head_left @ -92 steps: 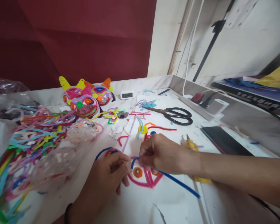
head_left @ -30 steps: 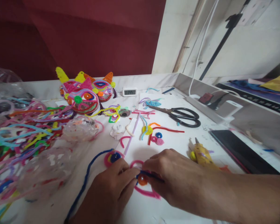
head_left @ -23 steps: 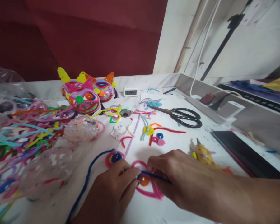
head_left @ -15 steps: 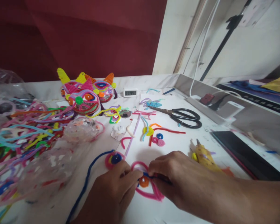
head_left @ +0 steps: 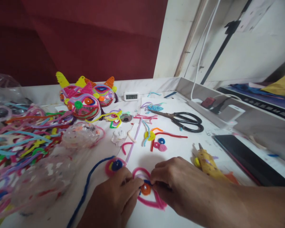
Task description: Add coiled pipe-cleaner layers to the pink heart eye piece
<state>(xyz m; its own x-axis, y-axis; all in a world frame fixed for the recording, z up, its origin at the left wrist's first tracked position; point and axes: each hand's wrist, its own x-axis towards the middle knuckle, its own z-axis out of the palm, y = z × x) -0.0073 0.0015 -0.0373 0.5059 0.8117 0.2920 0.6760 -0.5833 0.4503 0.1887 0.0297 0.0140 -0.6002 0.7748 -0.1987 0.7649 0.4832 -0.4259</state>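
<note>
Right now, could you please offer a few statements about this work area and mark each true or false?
1. A blue strip shows between the left hand and the right hand. True.
2. The right hand holds the scissors. False: the scissors lie apart from it.
3. The orange disc has a pale centre. True.
4. The phone lies on the left. False: the phone lies on the right.
5. The white clock stands farther back than the scissors. True.

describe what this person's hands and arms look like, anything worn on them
The left hand and right hand are bare, without gloves. The right forearm shows no sleeve or watch. The bottom edge cuts off the left arm, so a sleeve there cannot be ruled out.
</note>
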